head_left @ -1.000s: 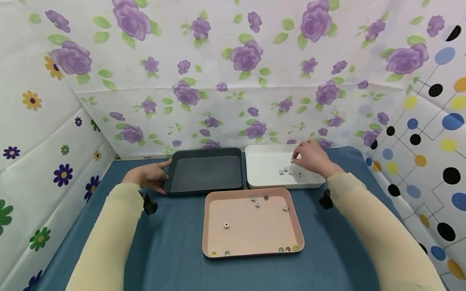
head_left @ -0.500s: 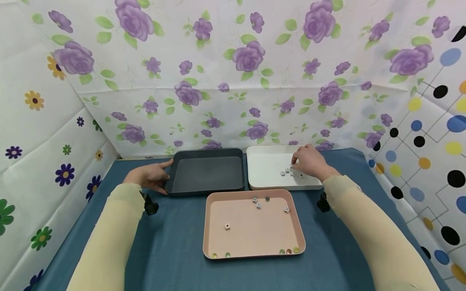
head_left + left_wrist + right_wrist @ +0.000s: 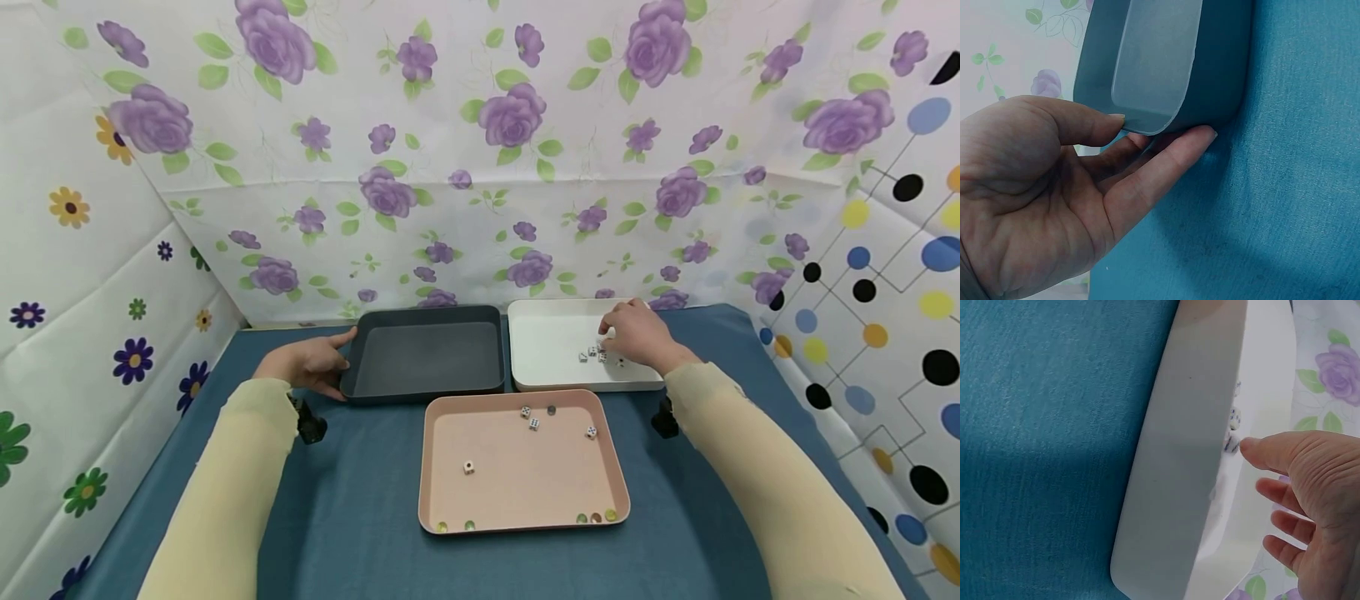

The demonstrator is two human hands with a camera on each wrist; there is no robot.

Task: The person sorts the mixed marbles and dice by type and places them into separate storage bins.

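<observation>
My left hand [image 3: 306, 365] holds the left end of a dark grey tray [image 3: 427, 394]. In the left wrist view its thumb [image 3: 1100, 127] lies at the tray's rim and its fingers [image 3: 1163, 162] run along the outer wall. Over the white tray [image 3: 547, 312], my right hand [image 3: 639, 333] has thumb and fingers apart. Several small white dice [image 3: 602, 357] cluster on the tray floor below it. In the right wrist view the thumb [image 3: 1266, 450] is right beside a die [image 3: 1232, 444]; whether they touch, I cannot tell. The tray wall partly hides the dice there.
A pink tray [image 3: 517, 492] stands in front, with several dice [image 3: 468, 467] and glass beads [image 3: 611, 515] spread inside it. Blue cloth [image 3: 352, 500] covers the table. A floral curtain [image 3: 450, 208] rises behind the two back trays.
The right hand has lowered slightly, and the die it pinched earlier is down by the others, its fingers now apart. The left hand keeps its place at the dark tray.
</observation>
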